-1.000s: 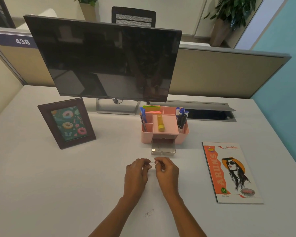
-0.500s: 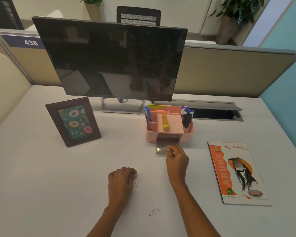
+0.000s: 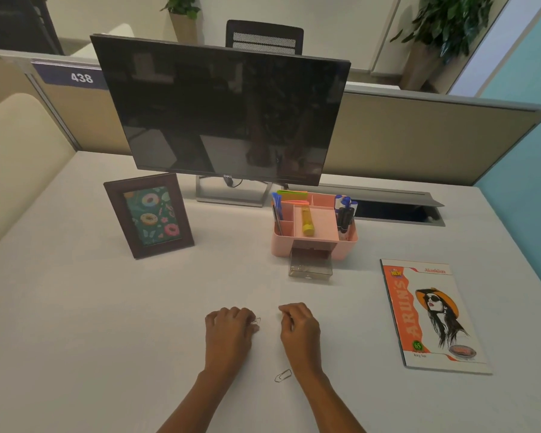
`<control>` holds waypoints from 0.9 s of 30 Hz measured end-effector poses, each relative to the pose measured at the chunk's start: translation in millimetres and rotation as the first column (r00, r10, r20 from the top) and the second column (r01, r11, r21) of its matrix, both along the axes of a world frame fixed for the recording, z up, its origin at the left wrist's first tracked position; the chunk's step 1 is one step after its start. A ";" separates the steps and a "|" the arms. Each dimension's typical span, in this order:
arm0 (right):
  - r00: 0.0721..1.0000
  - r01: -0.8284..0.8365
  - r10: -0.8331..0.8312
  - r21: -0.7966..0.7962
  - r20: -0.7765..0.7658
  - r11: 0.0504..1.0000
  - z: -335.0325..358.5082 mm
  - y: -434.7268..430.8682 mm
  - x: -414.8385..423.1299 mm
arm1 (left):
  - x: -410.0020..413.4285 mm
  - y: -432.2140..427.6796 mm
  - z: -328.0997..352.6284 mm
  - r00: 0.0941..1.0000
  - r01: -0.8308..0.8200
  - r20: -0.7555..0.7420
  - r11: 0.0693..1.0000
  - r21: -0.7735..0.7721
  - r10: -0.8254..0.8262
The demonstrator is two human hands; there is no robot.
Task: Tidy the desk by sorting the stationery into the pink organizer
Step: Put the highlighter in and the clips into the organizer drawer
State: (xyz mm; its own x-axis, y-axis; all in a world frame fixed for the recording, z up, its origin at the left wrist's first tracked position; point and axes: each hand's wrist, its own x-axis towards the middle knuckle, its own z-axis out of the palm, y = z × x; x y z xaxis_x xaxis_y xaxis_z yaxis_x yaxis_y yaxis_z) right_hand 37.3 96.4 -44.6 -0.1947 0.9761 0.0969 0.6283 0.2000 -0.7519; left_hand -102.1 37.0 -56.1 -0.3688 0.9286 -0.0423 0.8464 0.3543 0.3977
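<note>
My right hand (image 3: 300,323) has withdrawn from the clear plastic drawer (image 3: 310,267) of the pink plastic organizer (image 3: 314,228), fingers curled, contents indeterminable. Left hand (image 3: 230,328) pinches a silver wire paperclip (image 3: 256,321) at the white counter (image 3: 107,323); another (image 3: 283,375) lies nearer. Next: carry it to the drawer.

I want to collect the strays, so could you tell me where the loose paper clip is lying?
The loose paper clip lies on the white desk near the front edge, between the two forearms, just beside the right wrist.

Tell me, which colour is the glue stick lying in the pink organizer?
Yellow glue stick, best seen in the head view.
</note>
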 end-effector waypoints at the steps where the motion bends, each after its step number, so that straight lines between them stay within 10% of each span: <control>1: 1.000 -0.007 0.007 0.000 0.012 1.000 -0.6 -1.8 0.6 | 0.6 1.2 1.2 1.000 -0.009 0.015 1.000 -0.009 0.009; 11: 0.999 -0.038 0.037 -0.046 -0.017 0.998 2.2 -5.9 -2.6 | 5.5 18.8 11.7 0.999 0.013 0.053 0.988 -0.154 -0.005; 27: 0.956 0.194 -0.220 -0.142 -0.193 0.971 12.6 17.5 10.3 | 29.4 32.3 19.9 0.981 0.071 0.175 0.995 0.065 -0.082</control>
